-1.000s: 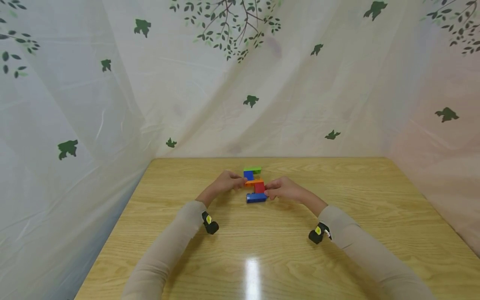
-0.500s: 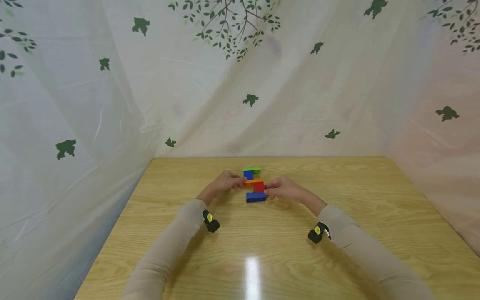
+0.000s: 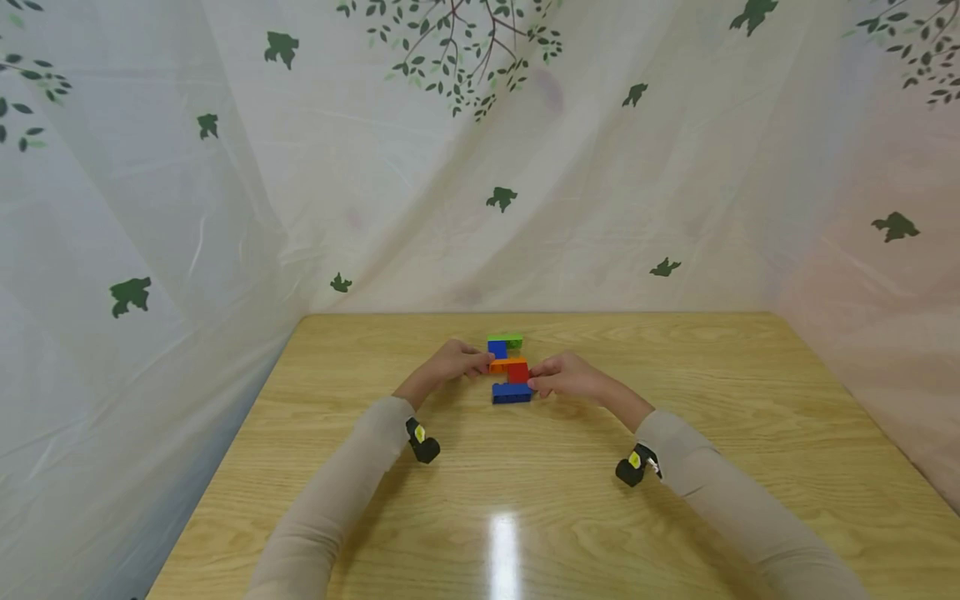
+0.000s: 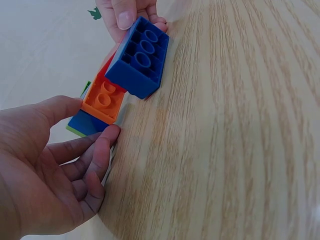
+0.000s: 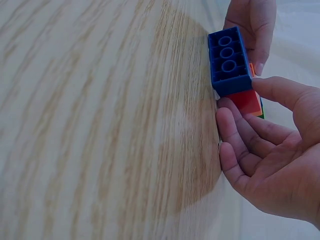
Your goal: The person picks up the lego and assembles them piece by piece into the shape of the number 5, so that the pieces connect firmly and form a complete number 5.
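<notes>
A zigzag of toy building bricks lies on its side at the far middle of the table. From front to back come a long blue brick point(image 3: 512, 393), a red brick point(image 3: 518, 372), an orange brick point(image 3: 498, 367), a smaller blue brick point(image 3: 497, 349) and a green brick point(image 3: 505, 340). My left hand point(image 4: 60, 160) pinches the orange brick point(image 4: 104, 100) at its left end, thumb above and fingertips below. With the thumb at the near corner of the long blue brick point(image 5: 230, 60), my right hand point(image 5: 280, 135) grips the right side, fingertips by the red brick point(image 5: 248, 102).
The wooden table point(image 3: 450, 517) extends around the bricks. Behind it hangs a pale curtain point(image 3: 405, 208) with printed leaves and green birds, which also lines both sides. A small black camera sits on each wrist.
Both hands keep their places on the bricks. A bright sheen on the long blue brick has faded, and the brick looks slightly tipped.
</notes>
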